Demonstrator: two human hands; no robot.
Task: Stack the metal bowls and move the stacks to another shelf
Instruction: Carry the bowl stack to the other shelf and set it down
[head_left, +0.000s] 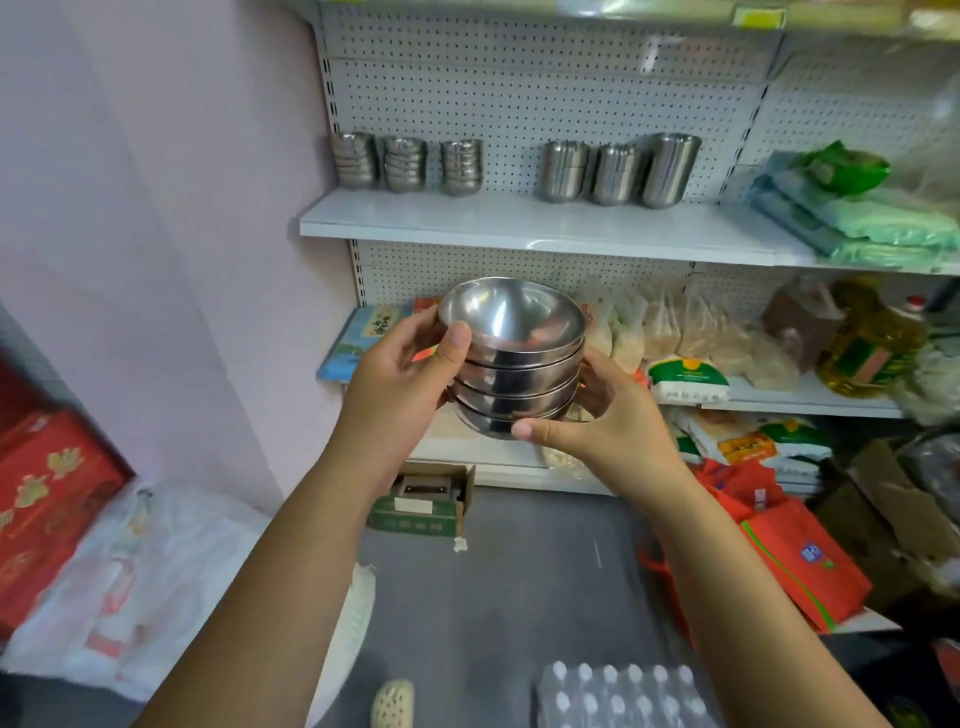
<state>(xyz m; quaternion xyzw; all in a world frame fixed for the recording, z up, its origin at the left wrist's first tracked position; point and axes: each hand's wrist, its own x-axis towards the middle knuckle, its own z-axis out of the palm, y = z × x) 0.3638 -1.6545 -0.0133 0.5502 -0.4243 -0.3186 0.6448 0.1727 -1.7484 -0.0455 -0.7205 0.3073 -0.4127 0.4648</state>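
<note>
Left hand (400, 374), right hand (608, 415) grip bowl stack (519, 374); six stacks (563, 171) on shelf (509, 221)

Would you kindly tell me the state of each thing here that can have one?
Held bowl stack: nested, upright, carried in the air.
Left hand: grips the stack's left side.
Right hand: grips its lower right side.
Shelf bowl stacks: six, standing on the shelf.
Cardboard box: open, on the floor.

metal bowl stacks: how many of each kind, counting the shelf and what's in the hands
short bowl stacks on the white shelf: 3
tall stacks on the same shelf: 3
held bowl stack, gripped by the left hand and right hand: 1
total: 7
</note>
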